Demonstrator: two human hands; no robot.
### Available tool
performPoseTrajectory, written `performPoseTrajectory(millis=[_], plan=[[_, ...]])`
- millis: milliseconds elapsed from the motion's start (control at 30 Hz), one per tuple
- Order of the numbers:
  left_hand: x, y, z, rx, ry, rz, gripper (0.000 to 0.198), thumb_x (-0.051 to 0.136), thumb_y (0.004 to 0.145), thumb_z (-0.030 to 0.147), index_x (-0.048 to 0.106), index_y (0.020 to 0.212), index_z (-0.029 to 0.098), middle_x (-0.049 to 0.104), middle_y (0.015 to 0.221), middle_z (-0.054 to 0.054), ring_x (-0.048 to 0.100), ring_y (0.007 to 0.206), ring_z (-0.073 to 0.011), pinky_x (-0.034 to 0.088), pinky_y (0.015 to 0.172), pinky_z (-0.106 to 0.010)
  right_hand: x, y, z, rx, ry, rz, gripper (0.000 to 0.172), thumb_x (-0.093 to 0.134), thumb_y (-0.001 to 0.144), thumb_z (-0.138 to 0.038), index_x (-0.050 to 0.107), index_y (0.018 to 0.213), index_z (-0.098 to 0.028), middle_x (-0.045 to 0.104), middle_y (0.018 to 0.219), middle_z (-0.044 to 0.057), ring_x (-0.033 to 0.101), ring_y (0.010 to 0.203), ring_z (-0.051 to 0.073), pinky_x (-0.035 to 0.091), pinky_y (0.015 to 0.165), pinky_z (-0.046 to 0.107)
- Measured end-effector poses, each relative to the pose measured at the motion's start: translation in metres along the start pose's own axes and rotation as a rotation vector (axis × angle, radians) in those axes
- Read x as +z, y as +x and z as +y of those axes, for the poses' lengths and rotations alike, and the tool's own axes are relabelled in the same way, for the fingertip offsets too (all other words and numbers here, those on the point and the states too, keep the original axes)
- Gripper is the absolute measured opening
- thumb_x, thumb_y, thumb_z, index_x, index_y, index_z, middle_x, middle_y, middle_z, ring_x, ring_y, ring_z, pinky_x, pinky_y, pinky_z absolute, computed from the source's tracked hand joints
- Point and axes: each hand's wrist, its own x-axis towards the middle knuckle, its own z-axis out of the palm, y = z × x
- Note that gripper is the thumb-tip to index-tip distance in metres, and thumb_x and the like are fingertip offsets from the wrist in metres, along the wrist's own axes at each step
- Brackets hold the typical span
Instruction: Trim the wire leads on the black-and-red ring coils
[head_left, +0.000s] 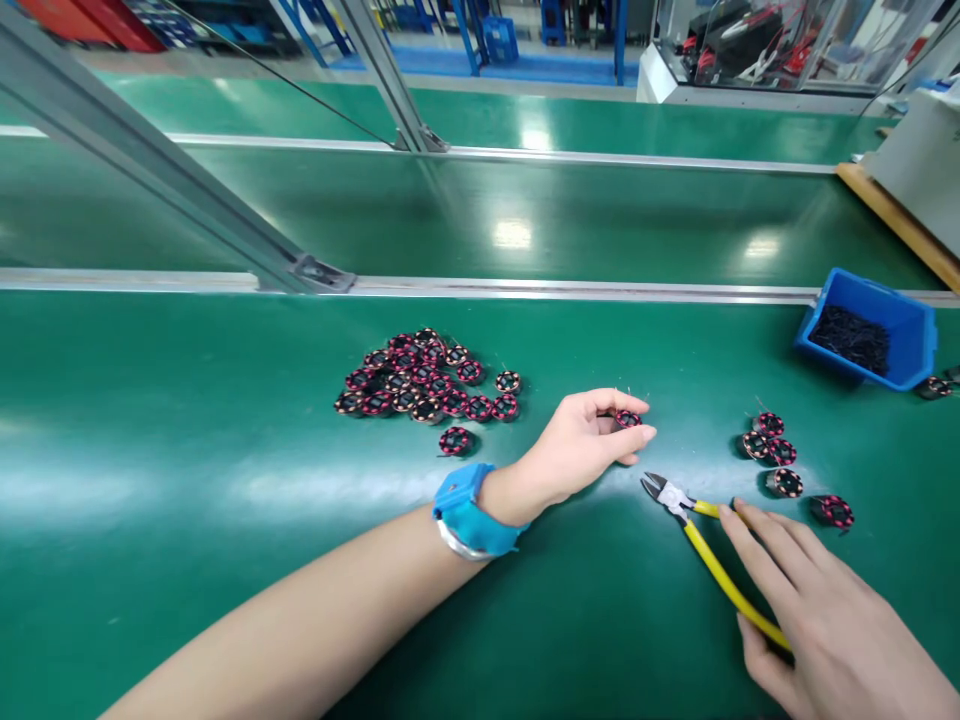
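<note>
My left hand rests on the green bench top and pinches a small round coil part, black with pink windings, between thumb and fingers. A blue strap circles that wrist. My right hand wraps around the yellow handles of side cutters, whose open jaws point toward the left hand, just below the held part. To the left lies a pile of several similar coil parts. A smaller group of several coil parts sits just right of the cutters.
A blue bin holding small black pieces stands at the right. A conveyor belt with metal rails runs behind the bench. A slanted metal strut crosses the left. A wooden-edged board lies far right.
</note>
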Motion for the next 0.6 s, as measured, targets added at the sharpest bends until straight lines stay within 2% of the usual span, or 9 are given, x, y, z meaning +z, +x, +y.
performPoseTrajectory(millis=[100,167,267,400,533,600], plan=[[-0.001,-0.001,0.003,-0.033,0.038,-0.033,0.036,0.078,0.065,0.023,0.062,0.094,0.009,0.062,0.064,0.001,0.059,0.056,-0.0078,0.054,0.054,-0.021,0.000,0.011,0.001,0.083,0.006,-0.082,0.061,0.046,0.068,-0.017,0.052,0.128,-0.007,0.062,0.110,0.018,0.058,0.094,0.034,0.055,0.069,0.045],[-0.002,-0.001,0.005,-0.052,0.071,-0.051,0.036,0.077,0.065,0.022,0.062,0.096,0.010,0.061,0.064,0.002,0.059,0.055,-0.0076,0.054,0.052,-0.021,-0.002,0.021,0.004,0.174,0.066,-0.133,0.052,0.046,0.071,-0.019,0.057,0.121,-0.007,0.062,0.105,0.018,0.058,0.091,0.034,0.054,0.068,0.047],[-0.003,-0.002,0.008,-0.074,0.106,-0.076,0.036,0.075,0.066,0.020,0.062,0.098,0.009,0.058,0.063,0.003,0.058,0.056,-0.0082,0.055,0.052,-0.021,-0.014,0.037,0.016,0.283,0.347,-0.234,0.040,0.042,0.081,-0.019,0.057,0.117,-0.014,0.061,0.102,0.013,0.059,0.088,0.028,0.053,0.072,0.042],[-0.003,-0.001,0.010,-0.086,0.125,-0.124,0.035,0.073,0.065,0.019,0.062,0.097,0.009,0.062,0.072,-0.001,0.059,0.057,-0.0087,0.055,0.051,-0.021,-0.026,0.060,0.040,0.257,0.832,-0.362,0.040,0.041,0.091,-0.026,0.046,0.131,-0.023,0.060,0.107,0.007,0.058,0.100,0.022,0.048,0.087,0.035],[-0.004,0.000,0.010,-0.100,0.154,-0.149,0.034,0.073,0.066,0.020,0.063,0.097,0.009,0.061,0.067,0.000,0.059,0.056,-0.0091,0.055,0.052,-0.022,-0.020,0.067,0.052,0.265,1.059,-0.502,0.038,0.036,0.095,-0.028,0.044,0.132,-0.024,0.060,0.094,0.003,0.057,0.080,0.017,0.049,0.070,0.028],[-0.005,0.000,0.010,-0.096,0.164,-0.155,0.034,0.073,0.066,0.021,0.064,0.098,0.010,0.062,0.066,0.000,0.060,0.058,-0.0102,0.056,0.052,-0.022,-0.017,0.065,0.052,0.268,1.073,-0.529,0.036,0.036,0.096,-0.029,0.045,0.131,-0.024,0.060,0.092,0.003,0.056,0.078,0.016,0.048,0.070,0.028]])
